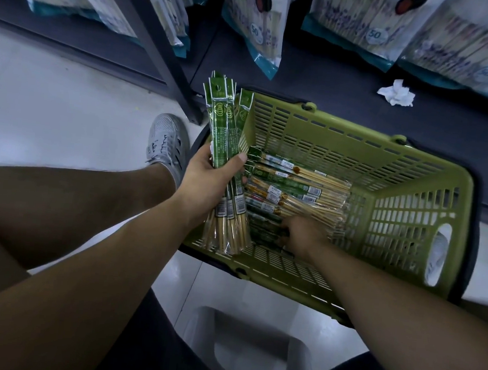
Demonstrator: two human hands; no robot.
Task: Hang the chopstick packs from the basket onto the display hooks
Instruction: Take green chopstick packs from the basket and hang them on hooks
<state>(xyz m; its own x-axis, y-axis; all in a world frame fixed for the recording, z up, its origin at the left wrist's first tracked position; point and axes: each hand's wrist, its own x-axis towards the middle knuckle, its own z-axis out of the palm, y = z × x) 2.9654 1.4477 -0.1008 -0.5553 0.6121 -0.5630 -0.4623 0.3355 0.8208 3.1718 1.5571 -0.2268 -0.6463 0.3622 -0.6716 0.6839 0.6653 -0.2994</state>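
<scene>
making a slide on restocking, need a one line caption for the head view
Left hand grips a bunch of chopstick packs over the green basket while the right hand reaches among loose packs inside.

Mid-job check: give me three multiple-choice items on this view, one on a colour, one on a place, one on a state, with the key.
1. What colour is the basket? A green; B red; C blue.
2. Where does the crumpled tissue lie? A in the basket; B on the dark shelf base; C beside the shoe.
3. What is the left hand doing? A hanging empty; B pressing the basket's rim; C gripping a bundle of chopstick packs.

Key: 1 A, its slatted walls are green. 2 B, it sits on the dark surface behind the basket. 3 C, fingers and thumb wrap the bundle at the basket's left end.
</scene>
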